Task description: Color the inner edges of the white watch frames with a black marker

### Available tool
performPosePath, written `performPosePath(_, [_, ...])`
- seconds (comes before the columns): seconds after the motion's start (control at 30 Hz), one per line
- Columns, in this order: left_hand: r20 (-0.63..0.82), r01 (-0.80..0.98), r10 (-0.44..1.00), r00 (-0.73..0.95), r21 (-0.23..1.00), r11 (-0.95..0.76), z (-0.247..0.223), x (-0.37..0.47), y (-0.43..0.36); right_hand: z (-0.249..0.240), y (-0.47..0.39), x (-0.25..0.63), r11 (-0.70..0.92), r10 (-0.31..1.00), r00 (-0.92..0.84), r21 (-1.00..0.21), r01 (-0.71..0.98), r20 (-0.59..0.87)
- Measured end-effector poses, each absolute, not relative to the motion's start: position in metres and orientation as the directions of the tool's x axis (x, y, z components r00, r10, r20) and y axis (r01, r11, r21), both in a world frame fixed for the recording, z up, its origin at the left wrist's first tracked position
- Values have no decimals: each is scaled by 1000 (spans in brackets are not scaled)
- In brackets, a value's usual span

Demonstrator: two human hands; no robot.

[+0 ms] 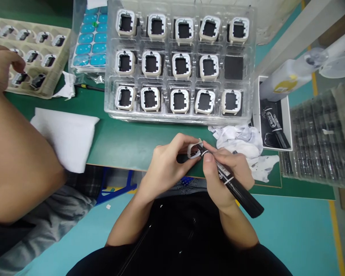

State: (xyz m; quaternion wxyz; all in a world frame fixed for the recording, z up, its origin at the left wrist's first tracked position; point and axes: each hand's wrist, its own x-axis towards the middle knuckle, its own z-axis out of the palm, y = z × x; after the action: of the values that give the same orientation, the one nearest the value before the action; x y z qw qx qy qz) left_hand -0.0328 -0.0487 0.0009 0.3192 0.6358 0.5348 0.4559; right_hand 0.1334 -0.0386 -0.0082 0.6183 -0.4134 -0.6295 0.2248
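Observation:
My left hand (166,165) pinches a small white frame (193,151) between thumb and fingers, above the front edge of the green table (126,142). Closed round a thick black marker (232,186), my right hand (227,172) holds it slanted, its tip at the frame's inner edge. The marker's back end points down to the right. Beyond my hands a clear plastic tray (178,118) bears rows of similar white frames; one compartment at the right of the middle row (233,68) has no frame, only a dark pad.
At the left a co-worker's hand (2,65) reaches over a beige tray (56,73). A white cloth (67,136) and blue sticker sheets (90,38) lie nearby. Right are crumpled cloths (238,142), a box (289,134) with another marker, a bottle (284,78) and stacked trays (319,142).

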Motion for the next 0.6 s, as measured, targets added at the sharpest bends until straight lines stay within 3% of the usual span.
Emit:
performPosePath(0.23, [246, 436, 968, 50, 866, -243, 1, -35, -48, -1, -33, 134, 677, 684, 14, -642, 361, 729])
performPosePath(0.6, [243, 392, 969, 28, 890, -235, 4, -33, -48, -8, -39, 133, 567, 761, 110, -738, 366, 640])
